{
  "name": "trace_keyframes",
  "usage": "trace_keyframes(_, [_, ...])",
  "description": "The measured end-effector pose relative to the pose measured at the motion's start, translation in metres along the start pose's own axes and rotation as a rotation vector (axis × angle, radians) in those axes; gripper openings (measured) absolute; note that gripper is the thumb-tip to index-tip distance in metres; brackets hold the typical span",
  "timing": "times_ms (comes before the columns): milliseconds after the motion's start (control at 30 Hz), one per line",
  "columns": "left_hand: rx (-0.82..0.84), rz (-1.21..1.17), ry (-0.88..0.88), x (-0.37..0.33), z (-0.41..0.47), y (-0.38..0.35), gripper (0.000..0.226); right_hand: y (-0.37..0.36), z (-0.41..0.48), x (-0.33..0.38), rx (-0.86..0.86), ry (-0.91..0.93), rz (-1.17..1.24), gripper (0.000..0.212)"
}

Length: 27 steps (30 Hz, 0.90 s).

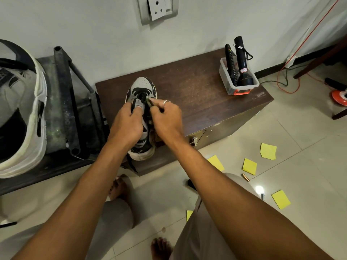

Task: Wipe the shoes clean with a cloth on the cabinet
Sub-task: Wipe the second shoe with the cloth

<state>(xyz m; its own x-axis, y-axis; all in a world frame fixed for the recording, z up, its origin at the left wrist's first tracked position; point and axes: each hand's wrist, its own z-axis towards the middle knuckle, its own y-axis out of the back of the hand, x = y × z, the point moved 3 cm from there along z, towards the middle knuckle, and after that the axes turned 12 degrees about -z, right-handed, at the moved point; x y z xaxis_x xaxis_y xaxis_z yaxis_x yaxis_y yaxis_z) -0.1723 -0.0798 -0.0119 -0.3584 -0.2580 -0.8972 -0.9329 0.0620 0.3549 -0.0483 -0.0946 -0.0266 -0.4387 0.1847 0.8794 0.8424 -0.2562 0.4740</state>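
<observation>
The fingers [129, 108] of my left hand [127, 124] are curled tight, pinching a black lace [133, 104]. Just to the right, my right hand [167, 119] pinches a dark strand [149, 103] between thumb and forefinger; a ring [166, 102] sits on one finger. Both hands rest over the middle of the shoe [141, 85], which lies on the tabletop [197, 94], toe pointing far, heel at the near edge. On the far right corner stands a plastic box [228, 85] holding a torch [243, 66] and a remote [229, 60]. A second shoe [20, 109] sits well apart to the left. Yellow notes [268, 151] lie on the floor.
</observation>
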Motion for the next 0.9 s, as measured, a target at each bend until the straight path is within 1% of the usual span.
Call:
trace_keyframes(67, [-0.006, -0.006, 0.006, 0.0, 0.001, -0.001, 0.035, -0.009, -0.002, 0.003, 0.023, 0.064, -0.104, 0.035])
trace_keyframes(100, [-0.011, -0.006, 0.011, 0.0, 0.001, -0.001, 0.035, -0.009, -0.004, 0.003, 0.032, 0.064, -0.11, 0.034])
trace_keyframes(167, [-0.03, 0.011, 0.013, -0.001, 0.001, -0.003, 0.035, -0.003, -0.007, 0.0, 0.057, 0.035, -0.058, 0.025])
trace_keyframes(200, [-0.04, 0.022, 0.01, -0.003, 0.0, -0.004, 0.034, 0.0, -0.008, -0.002, 0.07, 0.023, -0.028, 0.024])
trace_keyframes(267, [-0.048, 0.028, 0.009, -0.005, -0.001, -0.005, 0.033, 0.002, -0.01, -0.004, 0.071, 0.019, 0.028, 0.031])
trace_keyframes(367, [-0.025, 0.01, 0.001, -0.006, -0.004, -0.005, 0.03, 0.003, -0.001, -0.011, -0.012, -0.013, 0.109, 0.027])
trace_keyframes(400, [-0.013, 0.004, -0.003, -0.006, -0.005, -0.005, 0.03, 0.001, 0.006, -0.014, -0.048, -0.007, 0.089, 0.024])
trace_keyframes(433, [-0.001, 0.001, -0.01, -0.005, -0.004, -0.004, 0.031, -0.003, 0.012, -0.016, -0.071, 0.015, 0.03, 0.025])
trace_keyframes(500, [0.015, 0.0, -0.02, -0.003, -0.003, -0.003, 0.034, -0.013, 0.017, -0.019, -0.017, 0.066, -0.134, 0.038])
trace_keyframes(567, [0.009, 0.016, -0.012, -0.005, -0.002, -0.003, 0.042, -0.016, 0.015, -0.019, 0.046, 0.094, -0.19, 0.04])
trace_keyframes(667, [0.011, 0.076, -0.016, -0.011, -0.004, -0.005, 0.047, -0.005, 0.009, -0.014, 0.072, 0.09, -0.095, 0.024])
trace_keyframes(700, [0.015, 0.103, -0.017, -0.012, -0.003, -0.006, 0.046, -0.002, 0.009, -0.014, 0.083, 0.071, -0.065, 0.024])
trace_keyframes(767, [0.035, 0.178, -0.025, -0.017, 0.0, -0.006, 0.042, 0.002, 0.011, -0.018, 0.082, 0.034, -0.043, 0.038])
trace_keyframes(800, [0.048, 0.216, -0.03, -0.019, 0.003, -0.006, 0.041, 0.003, 0.013, -0.02, 0.061, 0.019, -0.022, 0.037])
trace_keyframes(900, [0.068, 0.359, -0.07, -0.029, 0.009, -0.006, 0.043, 0.002, 0.02, -0.025, -0.046, 0.006, 0.025, 0.023])
